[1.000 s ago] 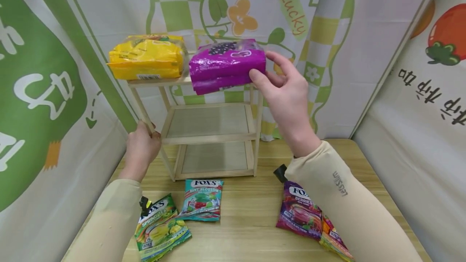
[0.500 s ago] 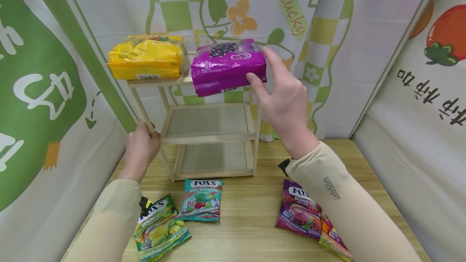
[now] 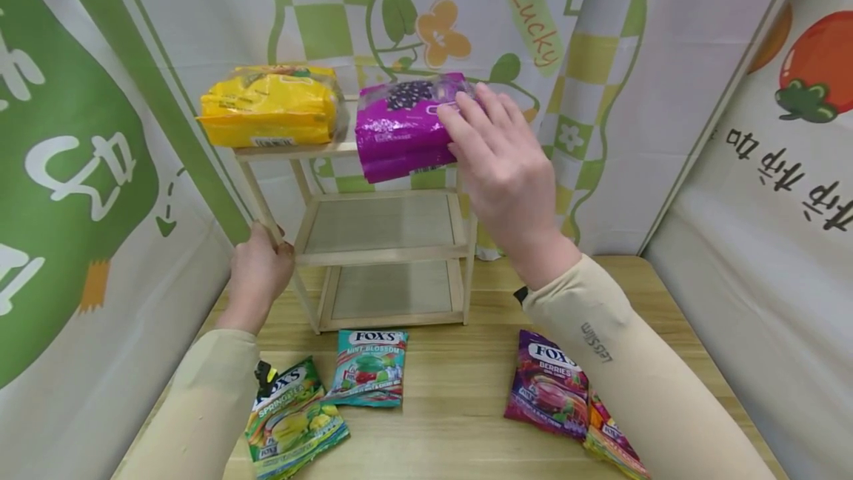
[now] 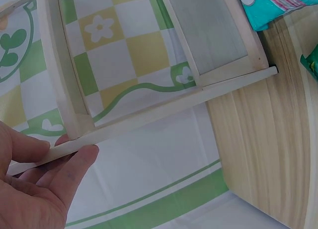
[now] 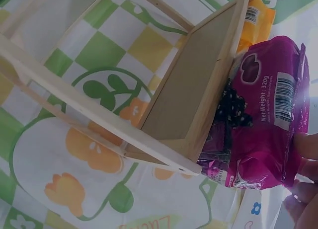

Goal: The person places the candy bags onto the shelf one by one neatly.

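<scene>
A purple bag [image 3: 400, 132] printed with dark berries lies on the right part of the top shelf of a small wooden rack [image 3: 380, 254], its front overhanging the shelf edge. My right hand [image 3: 509, 176] lies against the bag's right end, fingers extended over its upper side; the thumb is mostly hidden in the head view. In the right wrist view, fingertips [image 5: 306, 145] touch the bag's outer edge. On the left, my left hand [image 3: 260, 265] grips the rack's front left post [image 4: 134, 120] between thumb and fingers. Beside the purple bag sits a yellow bag [image 3: 269, 110].
Both lower shelves of the rack show bare panels. On the wooden table [image 3: 453, 421] lie a green packet [image 3: 293, 421], a teal packet [image 3: 371, 367], a dark purple packet [image 3: 546, 387] and an orange packet [image 3: 613, 439], partly under the right forearm. Printed curtains [image 3: 620, 206] enclose the table.
My right hand has gone from pinching the purple bag's right corner to laying its fingers over that end. The bag has shifted slightly left and turned a little. The left hand stays put.
</scene>
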`<action>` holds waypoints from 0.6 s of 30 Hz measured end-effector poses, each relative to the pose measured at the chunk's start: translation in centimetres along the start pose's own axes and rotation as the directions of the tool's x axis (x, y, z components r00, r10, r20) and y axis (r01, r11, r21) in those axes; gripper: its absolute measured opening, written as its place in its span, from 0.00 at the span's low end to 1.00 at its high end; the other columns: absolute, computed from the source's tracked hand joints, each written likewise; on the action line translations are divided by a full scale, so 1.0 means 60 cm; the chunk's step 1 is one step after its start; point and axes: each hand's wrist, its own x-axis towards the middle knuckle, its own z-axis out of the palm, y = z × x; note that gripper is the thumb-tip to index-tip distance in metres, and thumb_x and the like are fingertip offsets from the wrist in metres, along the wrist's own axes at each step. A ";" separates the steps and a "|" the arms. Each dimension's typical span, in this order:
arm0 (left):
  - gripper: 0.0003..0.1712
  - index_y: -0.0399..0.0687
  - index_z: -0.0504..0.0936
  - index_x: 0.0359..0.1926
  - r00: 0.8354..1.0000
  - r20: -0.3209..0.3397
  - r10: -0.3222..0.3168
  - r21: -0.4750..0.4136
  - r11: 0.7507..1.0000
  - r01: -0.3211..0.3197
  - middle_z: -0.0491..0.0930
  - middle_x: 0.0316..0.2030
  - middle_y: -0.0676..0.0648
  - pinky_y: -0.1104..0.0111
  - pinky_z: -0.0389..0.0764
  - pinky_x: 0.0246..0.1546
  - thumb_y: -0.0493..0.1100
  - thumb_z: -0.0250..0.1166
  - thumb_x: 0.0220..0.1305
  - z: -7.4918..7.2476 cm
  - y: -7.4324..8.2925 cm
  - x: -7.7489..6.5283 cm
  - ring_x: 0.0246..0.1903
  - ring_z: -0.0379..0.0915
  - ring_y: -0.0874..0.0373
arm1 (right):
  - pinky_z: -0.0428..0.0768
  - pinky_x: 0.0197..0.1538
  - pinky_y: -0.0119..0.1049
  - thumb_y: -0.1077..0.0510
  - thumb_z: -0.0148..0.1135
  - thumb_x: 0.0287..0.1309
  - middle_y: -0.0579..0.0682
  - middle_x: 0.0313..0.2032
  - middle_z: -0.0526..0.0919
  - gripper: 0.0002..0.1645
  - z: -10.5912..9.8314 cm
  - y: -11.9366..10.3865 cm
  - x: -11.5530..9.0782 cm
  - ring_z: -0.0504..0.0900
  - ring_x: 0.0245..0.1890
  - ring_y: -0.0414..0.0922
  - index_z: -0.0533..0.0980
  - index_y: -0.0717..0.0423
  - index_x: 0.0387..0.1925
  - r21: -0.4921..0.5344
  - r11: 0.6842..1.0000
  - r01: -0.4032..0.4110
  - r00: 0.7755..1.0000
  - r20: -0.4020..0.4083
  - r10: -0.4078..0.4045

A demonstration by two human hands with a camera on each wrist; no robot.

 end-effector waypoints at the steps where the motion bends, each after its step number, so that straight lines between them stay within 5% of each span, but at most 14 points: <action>1: 0.13 0.32 0.69 0.52 1.000 0.000 0.000 0.001 1.000 0.000 0.78 0.30 0.30 0.64 0.72 0.14 0.39 0.48 0.75 0.000 0.000 0.000 0.21 0.74 0.46 | 0.73 0.69 0.48 0.67 0.61 0.70 0.62 0.51 0.86 0.13 0.001 0.000 0.001 0.83 0.58 0.59 0.83 0.63 0.53 -0.010 1.000 0.030 1.000 -0.007 -0.030; 7: 0.14 0.33 0.69 0.53 1.000 -0.006 -0.002 -0.001 1.000 0.002 0.79 0.33 0.27 0.63 0.73 0.15 0.39 0.49 0.74 0.000 -0.001 0.002 0.23 0.76 0.44 | 0.73 0.70 0.46 0.71 0.55 0.71 0.61 0.52 0.86 0.16 0.002 -0.004 0.001 0.84 0.57 0.58 0.84 0.61 0.53 -0.026 0.989 0.147 0.988 0.055 -0.145; 18: 0.14 0.34 0.69 0.54 1.000 0.005 -0.027 -0.002 1.000 0.027 0.78 0.32 0.30 0.63 0.73 0.15 0.39 0.48 0.74 0.000 0.001 0.001 0.24 0.76 0.44 | 0.80 0.62 0.48 0.68 0.55 0.73 0.61 0.51 0.87 0.14 0.002 -0.007 -0.002 0.86 0.54 0.57 0.84 0.61 0.50 -0.051 0.983 0.179 0.978 0.119 -0.172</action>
